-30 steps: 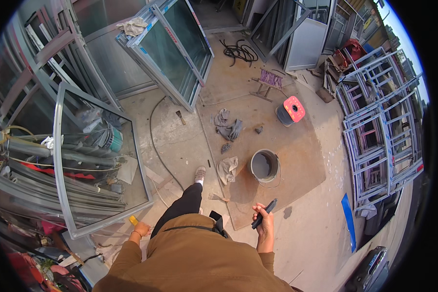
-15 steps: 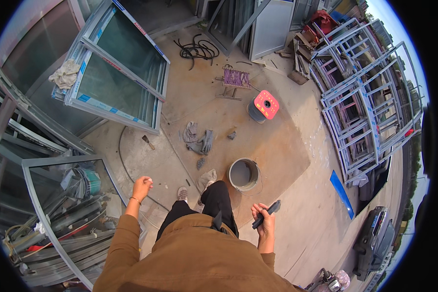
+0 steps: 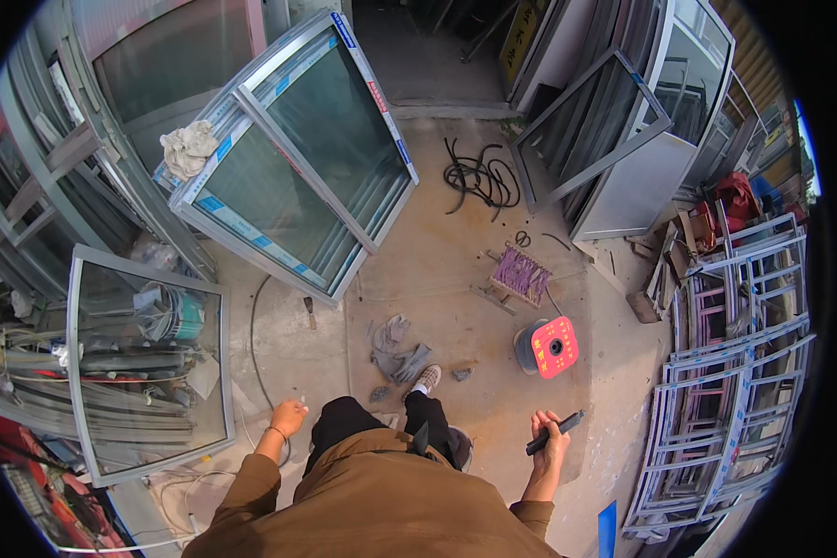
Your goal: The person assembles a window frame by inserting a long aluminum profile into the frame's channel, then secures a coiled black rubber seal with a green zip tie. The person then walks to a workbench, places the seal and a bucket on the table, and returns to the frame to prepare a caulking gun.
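My right hand (image 3: 551,439) is closed round a slim black bar-shaped tool (image 3: 556,433), which points up and right; its exact kind does not show. Fingers curled in, my left hand (image 3: 290,417) hangs beside the leaning glass pane (image 3: 149,372); I cannot see whether anything is inside it. Ahead of my feet lie grey work gloves (image 3: 402,365) and dark grey lumps (image 3: 462,374). A putty knife (image 3: 310,312) rests on the concrete, left of the gloves. The bucket (image 3: 459,448) is mostly hidden by my leg.
A leaning stack of framed windows (image 3: 298,167) stands ahead left. A red-topped spool (image 3: 556,347), a small purple-strapped stool (image 3: 521,275) and coiled black hose (image 3: 482,177) are on the floor ahead. Metal frames (image 3: 725,391) line the right. A cable (image 3: 254,344) runs along the left.
I have stepped forward and my view has turned left. The bucket has gone from plain sight to mostly behind my leg. My right hand still holds the black tool.
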`<state>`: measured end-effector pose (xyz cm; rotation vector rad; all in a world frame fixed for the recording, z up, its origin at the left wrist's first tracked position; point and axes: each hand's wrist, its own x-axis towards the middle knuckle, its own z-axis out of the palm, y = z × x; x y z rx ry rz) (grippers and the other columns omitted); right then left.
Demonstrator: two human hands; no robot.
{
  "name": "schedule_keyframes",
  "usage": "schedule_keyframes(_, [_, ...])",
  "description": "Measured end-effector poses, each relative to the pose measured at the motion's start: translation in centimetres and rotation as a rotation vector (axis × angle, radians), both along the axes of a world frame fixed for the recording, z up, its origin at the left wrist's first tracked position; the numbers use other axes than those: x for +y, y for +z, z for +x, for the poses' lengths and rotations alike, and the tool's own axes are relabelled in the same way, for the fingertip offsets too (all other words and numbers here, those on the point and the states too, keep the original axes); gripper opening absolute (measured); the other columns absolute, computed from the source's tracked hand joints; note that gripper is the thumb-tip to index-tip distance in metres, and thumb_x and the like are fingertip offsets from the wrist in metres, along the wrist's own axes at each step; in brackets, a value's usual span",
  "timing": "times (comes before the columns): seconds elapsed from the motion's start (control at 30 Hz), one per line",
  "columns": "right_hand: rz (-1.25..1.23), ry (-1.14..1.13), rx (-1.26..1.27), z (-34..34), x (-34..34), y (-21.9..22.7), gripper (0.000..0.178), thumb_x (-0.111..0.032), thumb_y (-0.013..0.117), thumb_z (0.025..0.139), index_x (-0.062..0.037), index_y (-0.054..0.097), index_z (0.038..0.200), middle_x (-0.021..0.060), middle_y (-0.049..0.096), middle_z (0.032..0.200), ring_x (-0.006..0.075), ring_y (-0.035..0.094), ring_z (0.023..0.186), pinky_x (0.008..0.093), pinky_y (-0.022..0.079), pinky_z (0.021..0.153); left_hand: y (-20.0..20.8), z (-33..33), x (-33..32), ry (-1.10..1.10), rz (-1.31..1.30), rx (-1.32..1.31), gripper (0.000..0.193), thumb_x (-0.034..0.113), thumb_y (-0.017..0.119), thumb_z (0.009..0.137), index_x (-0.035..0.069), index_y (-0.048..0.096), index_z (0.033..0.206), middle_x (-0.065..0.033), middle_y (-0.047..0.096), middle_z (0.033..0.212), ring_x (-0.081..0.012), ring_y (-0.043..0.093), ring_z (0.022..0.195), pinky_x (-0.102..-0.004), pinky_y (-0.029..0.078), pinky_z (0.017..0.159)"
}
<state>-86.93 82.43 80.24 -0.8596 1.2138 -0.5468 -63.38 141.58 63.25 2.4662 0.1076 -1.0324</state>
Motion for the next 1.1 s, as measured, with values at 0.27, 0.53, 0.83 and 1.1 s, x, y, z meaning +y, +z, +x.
schedule_keyframes(0.27, [-0.177,0.529,-0.159,31.0,-16.9,5.1,0.026,-0.007,0.070,0.098,0.0046,0.063,0.120,0.0204,0.076,0.106,0.0244,0.076,0.085,0.0326,0.066,0.075,2.1,-2.9,-11.7,0.181,-0.076,0.053,0.034,0.036,0.071,0.098,0.003,0.077,0.102,-0.0130,0.079,0.089,-0.0238,0.077,0.079,-0.0382,0.058,0.077])
schedule_keyframes(0.53, [0.126,0.970,-0.290,50.4,-10.5,6.4,0.019,-0.020,0.070,0.099,-0.0025,0.064,0.104,0.0092,0.066,0.082,0.0208,0.063,0.063,0.0323,0.051,0.054,1.4,6.8,-24.8,0.305,-0.008,-0.047,0.041,0.043,0.063,0.097,0.005,0.079,0.097,-0.0211,0.077,0.097,-0.0404,0.074,0.093,-0.0510,0.056,0.083])
schedule_keyframes(0.83, [0.270,1.121,0.058,56.9,-19.4,0.4,0.014,-0.015,0.067,0.099,-0.0025,0.064,0.103,0.0087,0.064,0.078,0.0199,0.059,0.060,0.0326,0.049,0.053,4.5,20.0,-38.0,0.519,-0.311,-0.201,0.041,0.043,0.064,0.099,0.007,0.074,0.116,-0.0217,0.076,0.105,-0.0418,0.071,0.103,-0.0522,0.054,0.086])
schedule_keyframes(1.1, [0.265,1.486,0.146,70.0,-17.2,-3.7,0.016,-0.002,0.069,0.095,0.0026,0.061,0.108,0.0155,0.069,0.079,0.0206,0.061,0.052,0.0313,0.046,0.045,6.2,12.3,-42.4,1.021,-0.040,-0.200,0.036,0.034,0.066,0.099,0.002,0.074,0.112,-0.0154,0.079,0.091,-0.0314,0.078,0.087,-0.0416,0.060,0.083])
